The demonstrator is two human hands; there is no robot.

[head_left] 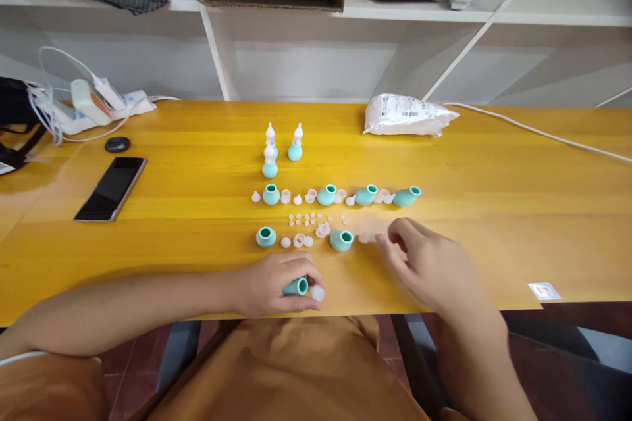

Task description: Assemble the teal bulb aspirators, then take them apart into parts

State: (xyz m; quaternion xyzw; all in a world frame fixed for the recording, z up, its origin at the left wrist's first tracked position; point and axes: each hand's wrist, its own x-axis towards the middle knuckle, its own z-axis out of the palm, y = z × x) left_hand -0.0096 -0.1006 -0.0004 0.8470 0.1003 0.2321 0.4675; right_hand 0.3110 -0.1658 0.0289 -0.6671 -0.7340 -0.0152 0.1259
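My left hand (281, 283) is closed around a teal squeeze bulb (296, 287) near the table's front edge. Its open neck points right, and a small translucent white piece (316, 293) sits at the fingertips. My right hand (429, 263) is curled low over the table, its fingertips beside a smeared translucent piece (366, 237); whether they grip it is unclear. Between the hands stands another teal bulb (342, 241), with one more bulb (265, 237) further left. Around them lie a clear ring part (322, 230), a round cap (286, 243) and several tiny discs (306, 220).
Behind is a row of teal bulbs (326, 195) among clear parts. Beyond it stand 3 teal bulbs with white nozzles (295, 145). A phone (111, 189), black mouse (117, 144) and power strip (133, 104) lie left. A white plastic package (409, 114) rests at the back.
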